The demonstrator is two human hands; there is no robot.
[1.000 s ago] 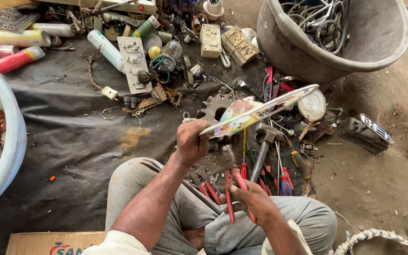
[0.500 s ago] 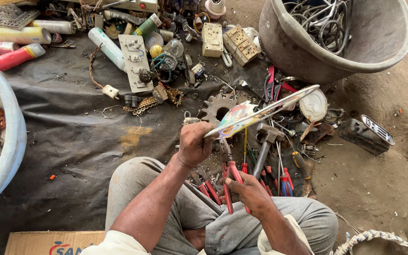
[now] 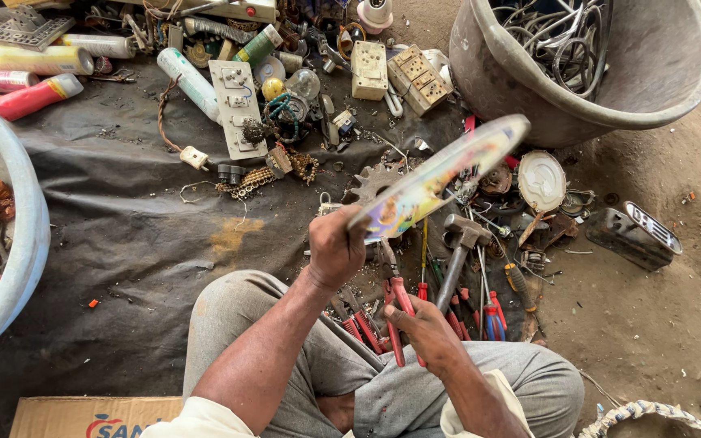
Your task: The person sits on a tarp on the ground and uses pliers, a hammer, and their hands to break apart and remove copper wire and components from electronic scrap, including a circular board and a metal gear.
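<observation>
Two hands working over the lap: left hand (image 3: 336, 247) gripping, fingers clamped, one end of a long flat colourfully printed plastic strip (image 3: 440, 177), slanting up towards the big grey tub of tangled wire (image 3: 659, 89); right hand (image 3: 425, 328) clutching, fingers closed, the grips of red-handled metal pliers (image 3: 395, 296), nose pointing up at the held end of the strip. Lying just beyond, on the dark ground sheet (image 3: 123, 235), a steel hammer (image 3: 458, 251), red and blue screwdrivers (image 3: 492, 312) and a toothed metal gear (image 3: 371, 182)
</observation>
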